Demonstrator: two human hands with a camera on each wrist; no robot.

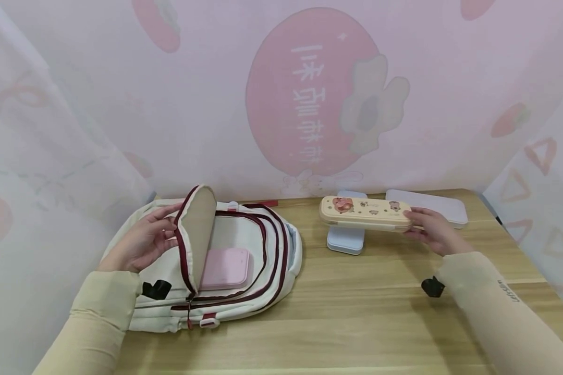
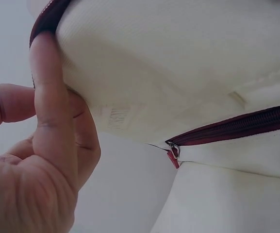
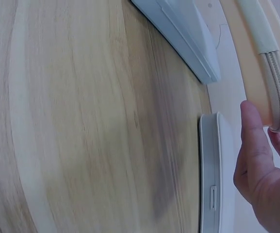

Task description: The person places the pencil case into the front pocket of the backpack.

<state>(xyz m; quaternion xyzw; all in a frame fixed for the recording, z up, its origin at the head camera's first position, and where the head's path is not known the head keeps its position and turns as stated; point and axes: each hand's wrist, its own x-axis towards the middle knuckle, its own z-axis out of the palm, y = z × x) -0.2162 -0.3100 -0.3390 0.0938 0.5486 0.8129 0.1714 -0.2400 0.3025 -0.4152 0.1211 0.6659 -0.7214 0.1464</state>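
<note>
A cream backpack with dark red zips lies on the table at the left, its front pocket unzipped. My left hand pinches the edge of the pocket flap and holds it raised. Inside the pocket rests a pink case, partly covered by the flap. At the right, my right hand grips one end of a yellow zipped pencil case with cartoon prints. In the right wrist view the pencil case is held above the table, thumb and fingers on opposite sides of its end.
Beneath the pencil case in the head view, a light blue box lies on the wooden table. A white flat case is behind my right hand. A printed pink cloth hangs at the back.
</note>
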